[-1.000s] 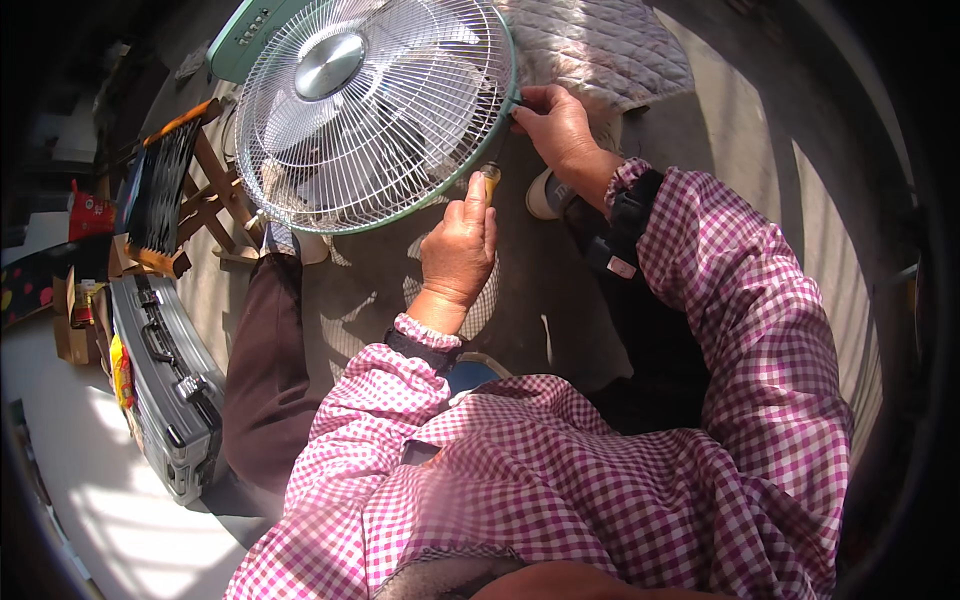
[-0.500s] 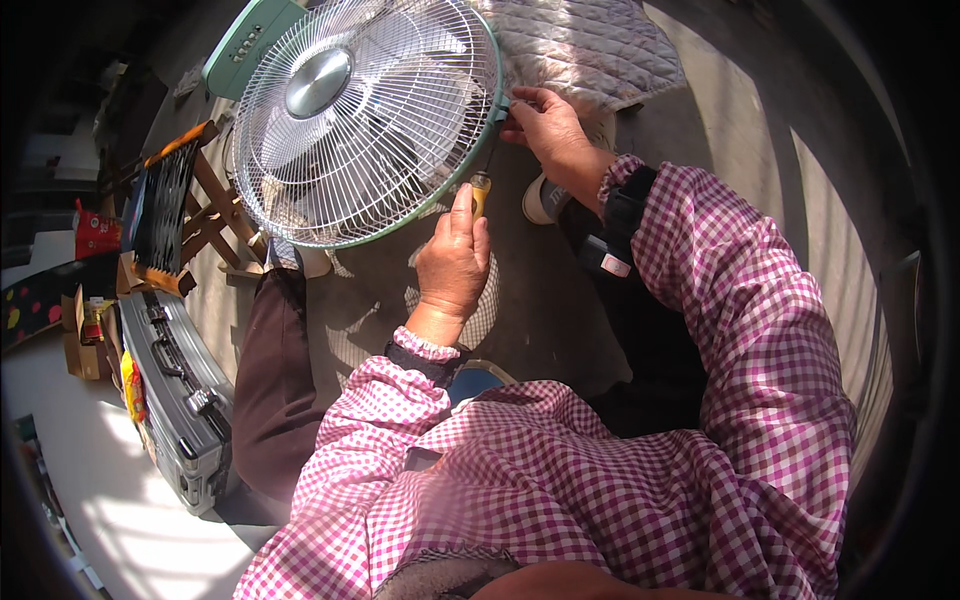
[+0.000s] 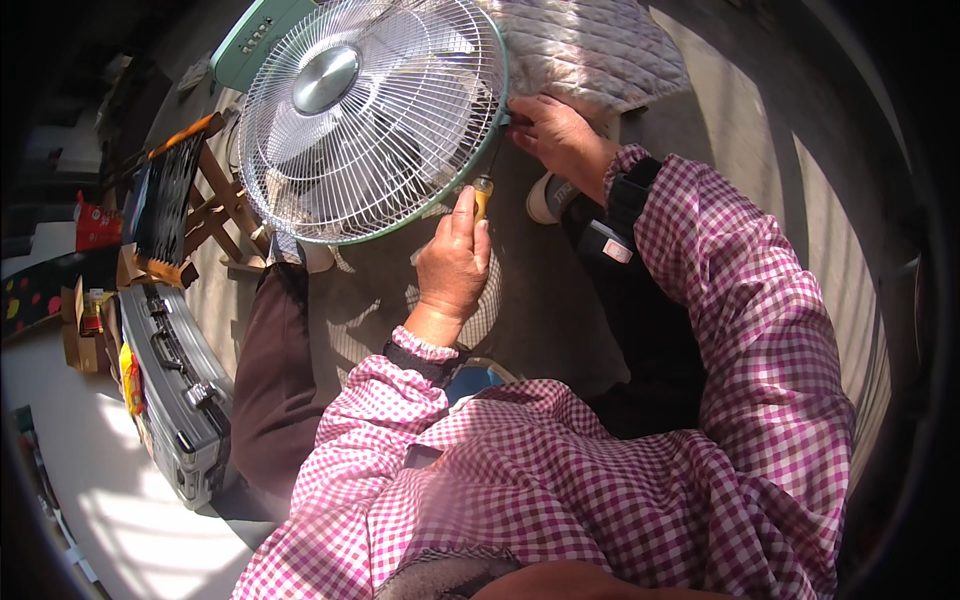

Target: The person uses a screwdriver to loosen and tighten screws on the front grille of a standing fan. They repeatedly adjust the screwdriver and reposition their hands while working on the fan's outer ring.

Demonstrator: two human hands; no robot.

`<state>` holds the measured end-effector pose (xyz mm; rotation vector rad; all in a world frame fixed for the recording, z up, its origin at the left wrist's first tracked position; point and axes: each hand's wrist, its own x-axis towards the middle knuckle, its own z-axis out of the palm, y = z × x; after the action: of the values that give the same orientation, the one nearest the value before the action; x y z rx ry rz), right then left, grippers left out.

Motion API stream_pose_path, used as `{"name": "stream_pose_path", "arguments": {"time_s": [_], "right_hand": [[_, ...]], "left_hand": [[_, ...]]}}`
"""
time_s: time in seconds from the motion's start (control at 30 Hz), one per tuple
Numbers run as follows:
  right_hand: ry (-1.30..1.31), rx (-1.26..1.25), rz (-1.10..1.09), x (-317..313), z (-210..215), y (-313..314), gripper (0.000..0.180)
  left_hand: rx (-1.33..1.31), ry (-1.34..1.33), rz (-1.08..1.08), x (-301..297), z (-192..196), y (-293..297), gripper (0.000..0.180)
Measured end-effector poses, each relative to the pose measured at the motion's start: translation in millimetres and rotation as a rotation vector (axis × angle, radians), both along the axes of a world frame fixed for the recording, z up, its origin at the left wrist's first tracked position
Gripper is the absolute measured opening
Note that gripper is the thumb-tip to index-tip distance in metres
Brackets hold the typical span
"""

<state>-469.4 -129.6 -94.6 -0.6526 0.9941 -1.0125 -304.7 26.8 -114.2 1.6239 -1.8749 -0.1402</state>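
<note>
An electric fan (image 3: 375, 120) with a round wire grille, green rim and silver hub lies in front of me, its green control base (image 3: 262, 38) at the upper left. My left hand (image 3: 452, 262) is closed on the yellow handle of a screwdriver (image 3: 483, 195), whose thin shaft points up toward the fan's right rim. At that same rim, my right hand (image 3: 560, 135) has its fingers bent round a small dark clip (image 3: 505, 119). The fingertips and the screwdriver's tip are partly hidden there.
A quilted cloth (image 3: 590, 50) lies beyond the fan on the right. To the left are a folding stool (image 3: 190, 200), a silver hard case (image 3: 178, 390), a small cardboard box (image 3: 82, 335) and a red packet (image 3: 97, 225). Part of a blue round thing (image 3: 475, 381) shows below my left wrist.
The fan has shifted slightly to the right in view. My right hand's fingers have bent closer round the rim clip. My left hand keeps the screwdriver in nearly the same place.
</note>
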Motion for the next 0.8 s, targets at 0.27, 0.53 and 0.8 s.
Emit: {"name": "stream_pose_path", "arguments": {"time_s": [0.27, 0.53, 0.8], "right_hand": [[0.143, 0.068, 0.188, 15, 11, 14, 0.016], [0.243, 0.043, 0.249, 41, 2, 38, 0.013], [0.185, -0.019, 0.293, 38, 13, 53, 0.012]], "left_hand": [[0.075, 0.036, -0.018, 34, 8, 24, 0.052], [0.052, 0.174, -0.087, 71, -7, 47, 0.044], [-0.087, 0.227, -0.052, 61, -49, 55, 0.043]]}}
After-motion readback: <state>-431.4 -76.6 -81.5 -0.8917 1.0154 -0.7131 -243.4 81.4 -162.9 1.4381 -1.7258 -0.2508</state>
